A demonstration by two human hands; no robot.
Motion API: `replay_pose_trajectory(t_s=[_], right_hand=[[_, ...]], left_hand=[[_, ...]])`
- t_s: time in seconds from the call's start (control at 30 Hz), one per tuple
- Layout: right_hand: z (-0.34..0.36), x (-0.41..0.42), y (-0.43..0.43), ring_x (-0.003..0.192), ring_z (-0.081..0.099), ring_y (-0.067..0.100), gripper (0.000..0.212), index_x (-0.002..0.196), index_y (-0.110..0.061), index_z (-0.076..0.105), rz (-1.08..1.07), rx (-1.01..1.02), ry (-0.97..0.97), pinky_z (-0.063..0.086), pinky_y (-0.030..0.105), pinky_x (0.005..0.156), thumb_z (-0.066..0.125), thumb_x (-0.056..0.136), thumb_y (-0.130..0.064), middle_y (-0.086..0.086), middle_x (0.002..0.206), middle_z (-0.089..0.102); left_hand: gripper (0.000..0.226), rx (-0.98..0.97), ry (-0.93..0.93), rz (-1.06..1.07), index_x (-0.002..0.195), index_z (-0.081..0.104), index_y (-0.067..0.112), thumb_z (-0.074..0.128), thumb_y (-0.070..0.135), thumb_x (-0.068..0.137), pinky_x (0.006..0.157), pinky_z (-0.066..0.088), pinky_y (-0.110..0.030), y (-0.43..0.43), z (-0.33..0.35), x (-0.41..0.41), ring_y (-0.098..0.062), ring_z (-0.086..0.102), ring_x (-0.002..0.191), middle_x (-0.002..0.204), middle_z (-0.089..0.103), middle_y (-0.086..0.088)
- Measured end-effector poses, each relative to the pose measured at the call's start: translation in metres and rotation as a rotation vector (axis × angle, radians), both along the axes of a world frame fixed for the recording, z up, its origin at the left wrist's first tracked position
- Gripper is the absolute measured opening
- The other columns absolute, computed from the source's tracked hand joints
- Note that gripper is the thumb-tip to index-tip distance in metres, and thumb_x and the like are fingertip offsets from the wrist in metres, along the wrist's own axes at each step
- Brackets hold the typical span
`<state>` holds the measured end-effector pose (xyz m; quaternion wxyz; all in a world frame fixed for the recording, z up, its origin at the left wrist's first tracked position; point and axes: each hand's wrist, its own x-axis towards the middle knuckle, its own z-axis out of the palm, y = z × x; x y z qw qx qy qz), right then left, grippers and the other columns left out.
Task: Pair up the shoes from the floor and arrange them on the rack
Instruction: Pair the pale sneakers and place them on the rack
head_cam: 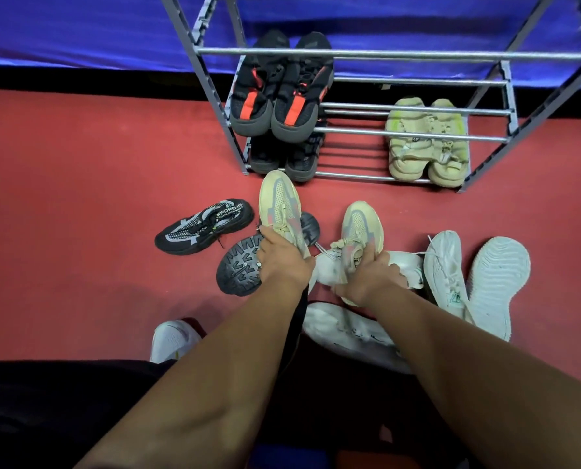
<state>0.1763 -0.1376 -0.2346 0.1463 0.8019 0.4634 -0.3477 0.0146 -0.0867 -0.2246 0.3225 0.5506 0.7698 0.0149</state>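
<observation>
left hand [280, 262] grips cream sneaker [282, 204] by its collar | right hand [367, 274] grips matching sneaker [358, 225], at 3 o'clock | likely light, soft uppers, stiff soles: hold at heel collar | rack [417, 56] at 12 o'clock

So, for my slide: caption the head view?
Left hand and right hand each grip a cream mesh sneaker before a grey metal rack.

The rack [384, 56] is cut off at top.
</observation>
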Motion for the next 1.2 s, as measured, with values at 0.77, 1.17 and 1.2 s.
replay_pose_trajectory(t_s=[0.77,1.17,1.2], right_hand=[[0.156,0.065,0.029,0.064,0.062,0.016,0.033,0.07,-0.015,0.061,-0.248,0.453,0.266,0.038,0.027,0.051,0.074,0.076,-0.045,-0.003,0.066,0.067],[0.26,0.112,0.016,0.069,0.053,0.007,0.051,0.081,-0.021,0.056,-0.303,0.764,0.214,0.043,0.033,0.067,0.063,0.068,-0.07,-0.006,0.077,0.06],[0.258,0.115,0.014,0.071,0.056,0.008,0.045,0.08,-0.022,0.055,-0.324,0.804,0.23,0.041,0.032,0.065,0.067,0.072,-0.064,-0.007,0.078,0.061]], left_hand=[[0.09,0.06,0.062,-0.189,0.138,0.05,0.005,0.076,0.054,0.067,0.088,0.052,-0.038,0.019,0.101,0.009,-0.033,0.062,0.116,0.129,0.056,-0.013],[0.053,0.237,-0.023,-0.361,0.097,0.066,0.012,0.071,0.053,0.065,0.057,0.043,-0.03,0.055,0.225,0.079,-0.027,0.067,0.081,0.098,0.068,-0.009],[0.062,0.279,-0.038,-0.366,0.108,0.065,0.01,0.071,0.054,0.065,0.061,0.046,-0.032,0.056,0.226,0.082,-0.03,0.068,0.088,0.106,0.066,-0.011]])
